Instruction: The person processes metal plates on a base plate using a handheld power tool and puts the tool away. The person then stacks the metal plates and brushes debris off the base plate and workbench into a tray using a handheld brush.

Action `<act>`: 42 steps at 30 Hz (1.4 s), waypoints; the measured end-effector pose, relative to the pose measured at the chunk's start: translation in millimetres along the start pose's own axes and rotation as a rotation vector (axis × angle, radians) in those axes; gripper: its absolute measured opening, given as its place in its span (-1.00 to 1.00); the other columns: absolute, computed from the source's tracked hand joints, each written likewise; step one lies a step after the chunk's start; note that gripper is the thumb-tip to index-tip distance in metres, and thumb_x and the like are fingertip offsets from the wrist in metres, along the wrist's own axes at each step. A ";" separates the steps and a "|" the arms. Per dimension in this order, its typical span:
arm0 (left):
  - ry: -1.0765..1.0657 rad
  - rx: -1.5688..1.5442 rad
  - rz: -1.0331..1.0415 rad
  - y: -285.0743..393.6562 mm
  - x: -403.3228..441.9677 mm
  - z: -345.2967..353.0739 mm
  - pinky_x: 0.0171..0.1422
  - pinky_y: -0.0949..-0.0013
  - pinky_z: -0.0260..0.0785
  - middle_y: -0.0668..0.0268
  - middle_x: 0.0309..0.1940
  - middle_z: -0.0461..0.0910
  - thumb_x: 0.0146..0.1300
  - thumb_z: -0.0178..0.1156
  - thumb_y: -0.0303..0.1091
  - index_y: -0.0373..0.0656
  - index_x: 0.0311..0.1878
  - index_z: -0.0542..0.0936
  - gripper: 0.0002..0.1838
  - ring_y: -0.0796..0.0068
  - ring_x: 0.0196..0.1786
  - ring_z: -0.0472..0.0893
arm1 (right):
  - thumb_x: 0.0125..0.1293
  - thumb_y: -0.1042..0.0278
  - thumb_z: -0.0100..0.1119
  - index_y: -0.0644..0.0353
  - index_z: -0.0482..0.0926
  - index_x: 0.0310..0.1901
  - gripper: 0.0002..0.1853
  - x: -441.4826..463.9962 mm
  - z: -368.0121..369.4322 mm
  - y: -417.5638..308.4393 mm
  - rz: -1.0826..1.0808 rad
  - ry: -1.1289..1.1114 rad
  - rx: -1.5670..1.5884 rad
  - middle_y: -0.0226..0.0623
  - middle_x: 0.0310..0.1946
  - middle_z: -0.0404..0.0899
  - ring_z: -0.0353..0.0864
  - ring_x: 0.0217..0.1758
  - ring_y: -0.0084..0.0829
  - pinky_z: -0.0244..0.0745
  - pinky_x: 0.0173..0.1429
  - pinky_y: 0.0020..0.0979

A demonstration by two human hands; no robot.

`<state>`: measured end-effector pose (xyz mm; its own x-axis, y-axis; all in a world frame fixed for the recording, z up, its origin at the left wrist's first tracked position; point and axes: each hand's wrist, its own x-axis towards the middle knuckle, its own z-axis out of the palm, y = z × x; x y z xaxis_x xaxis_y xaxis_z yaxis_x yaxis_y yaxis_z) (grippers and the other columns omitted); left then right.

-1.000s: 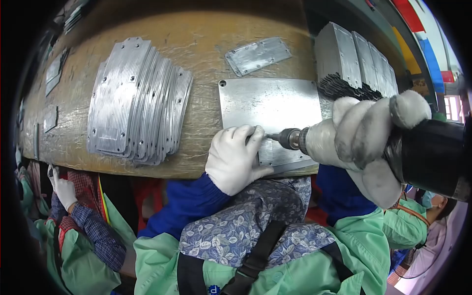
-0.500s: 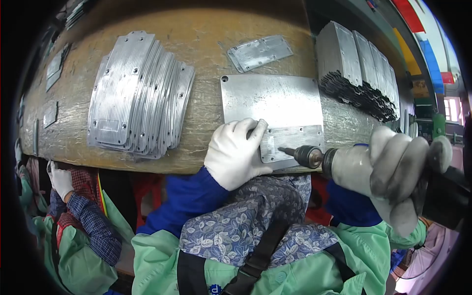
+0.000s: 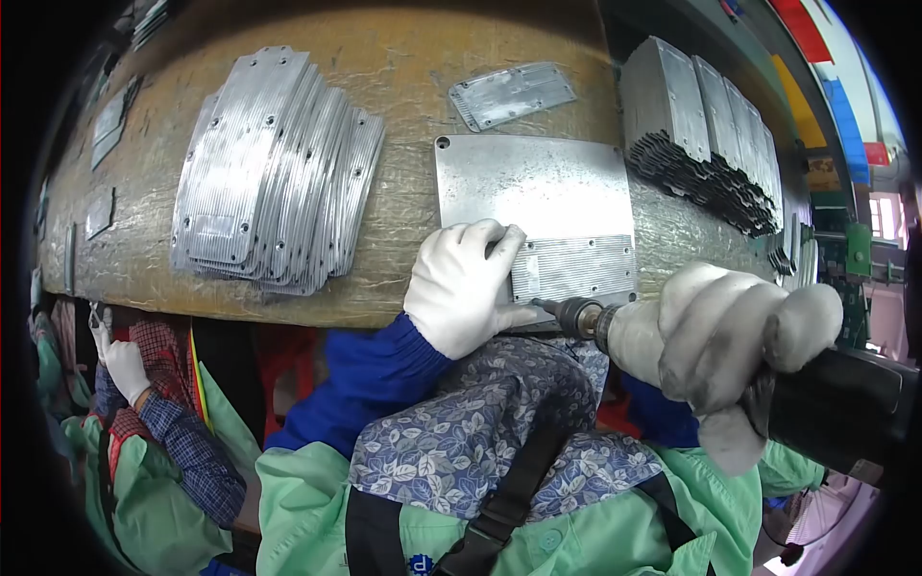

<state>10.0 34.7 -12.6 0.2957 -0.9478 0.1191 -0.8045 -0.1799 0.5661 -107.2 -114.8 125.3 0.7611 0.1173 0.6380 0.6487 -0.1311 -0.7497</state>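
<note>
A ribbed metal plate with small holes along its edges lies on the front part of a larger smooth metal plate. My white-gloved left hand grips the ribbed plate's left end, thumb along the near edge. In my gloved right hand is a black power drill, held nearly level, its chuck pointing left. The bit's tip is at the ribbed plate's near left corner, close to my left thumb; whether it touches is unclear.
Left of the plates stands a fanned stack of ribbed plates. One loose plate lies behind, and stacked plates stand at the right. Another person's gloved hand is at the far left, by the table's front edge.
The drill has moved left, bringing its tip from over the ribbed plate to the near left corner. My left hand stays on the plate. The view has shifted slightly.
</note>
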 end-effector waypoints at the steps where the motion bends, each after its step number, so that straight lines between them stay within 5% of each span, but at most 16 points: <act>1: 0.009 0.002 0.006 -0.3 -0.3 0.6 0.12 0.13 0.25 0.20 0.00 0.36 -0.33 0.44 0.12 -0.06 0.13 0.42 -0.12 0.14 0.03 0.35 | 0.00 0.41 0.22 0.39 0.08 0.23 -0.25 -0.4 0.7 -0.8 0.000 -0.001 0.001 -0.52 -0.52 0.37 0.40 -0.48 -0.58 0.16 -0.28 -0.51; 9: 0.013 0.012 0.022 -1.7 0.0 3.1 0.12 0.12 0.26 0.19 0.01 0.36 -0.30 0.43 0.12 -0.06 0.15 0.41 -0.13 0.14 0.03 0.36 | 0.01 0.40 0.24 0.43 0.06 0.26 -0.21 0.4 -2.5 -12.2 -0.017 0.019 -0.006 -0.51 -0.50 0.39 0.42 -0.49 -0.58 0.19 -0.27 -0.51; 14: -0.002 0.011 0.023 -1.0 1.0 2.2 0.11 0.11 0.26 0.18 0.01 0.36 -0.28 0.43 0.10 -0.06 0.16 0.40 -0.13 0.13 0.02 0.37 | 0.02 0.37 0.15 0.45 0.07 0.27 -0.23 -9.2 7.9 -24.8 0.042 0.270 -0.110 -0.56 -0.53 0.32 0.36 -0.50 -0.65 0.10 -0.26 -0.52; 20: 0.009 0.001 0.031 -0.5 0.0 2.5 0.11 0.11 0.24 0.19 0.00 0.35 -0.28 0.43 0.08 -0.05 0.19 0.38 -0.11 0.14 0.02 0.36 | -0.04 0.41 0.08 0.45 0.07 0.24 -0.24 -1.7 -10.7 -17.0 0.058 0.123 -0.089 -0.55 -0.53 0.31 0.32 -0.51 -0.62 0.06 -0.27 -0.50; 27: 0.002 0.050 0.018 2.9 1.1 3.4 0.12 0.12 0.23 0.22 -0.02 0.33 -0.26 0.41 0.10 -0.03 0.19 0.37 -0.12 0.15 0.01 0.34 | -0.06 0.46 0.01 0.21 0.05 0.24 -0.27 7.3 -5.1 -6.6 0.185 0.402 -0.139 -0.53 -0.48 0.24 0.34 -0.42 -0.52 0.08 -0.24 -0.42; 42: 0.019 0.027 0.032 6.6 2.5 -1.2 0.10 0.14 0.25 0.22 -0.02 0.34 -0.27 0.42 0.08 -0.05 0.16 0.40 -0.15 0.16 0.01 0.37 | 0.06 0.55 0.06 0.58 -0.08 0.27 -0.24 22.7 -6.9 26.3 -0.037 0.328 -0.078 -0.45 -0.55 0.34 0.36 -0.56 -0.54 0.18 -0.46 -0.52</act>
<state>6.1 31.5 -7.5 0.2795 -0.9479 0.1527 -0.8271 -0.1569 0.5396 -72.8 -122.3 121.3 0.6897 -0.1977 0.6966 0.6647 -0.2087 -0.7174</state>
